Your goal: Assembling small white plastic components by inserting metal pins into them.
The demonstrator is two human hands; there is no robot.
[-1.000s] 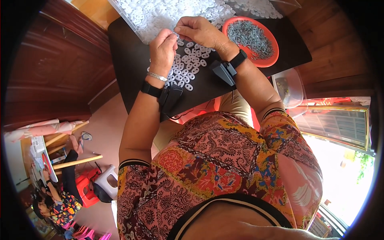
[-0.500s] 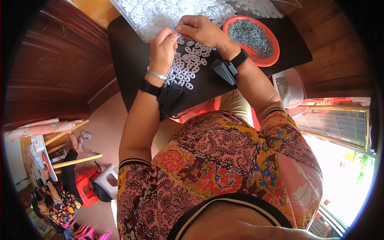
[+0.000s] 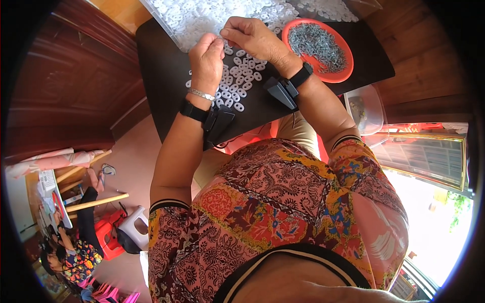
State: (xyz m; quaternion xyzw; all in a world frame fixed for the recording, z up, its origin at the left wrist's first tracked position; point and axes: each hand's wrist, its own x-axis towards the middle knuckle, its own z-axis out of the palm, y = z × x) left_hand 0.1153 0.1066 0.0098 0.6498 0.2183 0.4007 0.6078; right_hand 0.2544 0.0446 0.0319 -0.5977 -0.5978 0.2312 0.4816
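My left hand [image 3: 206, 58] and my right hand [image 3: 257, 40] meet over the far part of a dark table [image 3: 161, 76]. Thumb and fingers of each are pinched together, tip to tip. Whatever sits between the fingertips is too small and covered to name. Below and between the hands lie many small white oval plastic pieces [image 3: 239, 107], each with two holes. Behind them, a clear tub [image 3: 174, 38] is heaped with similar white pieces. Right of my right hand stands an orange-red bowl [image 3: 348, 53] of small grey metal parts [image 3: 316, 44].
Black devices are strapped to both my wrists. A clear plastic container [image 3: 366, 111] stands beyond the table's right edge. At the lower left another person [image 3: 76, 257] sits by a small table, near red and grey stools [image 3: 135, 227]. A bright doorway opens at the right.
Both hands have shifted very slightly away from me, still pinched together. My left forearm has edged a little to the right. The bowl and the tub look unmoved.
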